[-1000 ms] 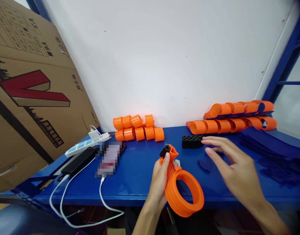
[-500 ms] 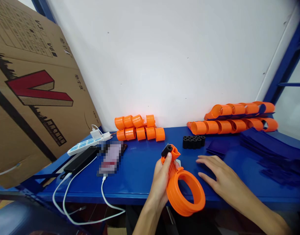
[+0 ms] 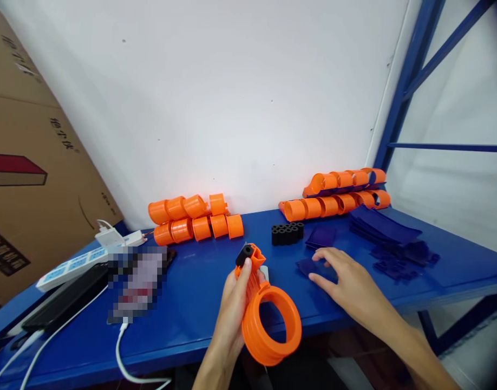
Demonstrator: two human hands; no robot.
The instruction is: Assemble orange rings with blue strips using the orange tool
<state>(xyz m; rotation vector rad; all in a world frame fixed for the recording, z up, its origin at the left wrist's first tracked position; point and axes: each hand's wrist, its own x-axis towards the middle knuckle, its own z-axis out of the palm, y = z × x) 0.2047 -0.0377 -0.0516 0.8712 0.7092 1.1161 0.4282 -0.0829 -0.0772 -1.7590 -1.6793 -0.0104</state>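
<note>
My left hand (image 3: pixel 231 303) is closed round the narrow neck of an orange plastic ring part (image 3: pixel 268 325); its wide ring hangs toward me. A short black tube (image 3: pixel 244 254) sits at the part's upper end, under my thumb. A pale piece (image 3: pixel 265 272) shows partly behind the neck. To the right, my right hand (image 3: pixel 350 279) hovers with thumb and fingers apart over a thin dark-blue sheet (image 3: pixel 307 267). Whether the fingertips touch that sheet is unclear. Just beyond lie more small blue sheets (image 3: pixel 320 237).
Black tubes (image 3: pixel 287 235) stand bunched mid-table. Orange ring rows (image 3: pixel 197 222) lie back left, others on blue strips (image 3: pixel 338 203) back right. Blue sheets (image 3: pixel 382 225) pile at right. A power strip (image 3: pixel 73 268), black power bank (image 3: pixel 70 298), cabled phone (image 3: pixel 141 284) and carton (image 3: pixel 49 189) occupy the left.
The view has swung right, shifting everything leftward. A small blue sheet now shows by my right hand's fingers, which are more curled. My left hand keeps hold of the orange part.
</note>
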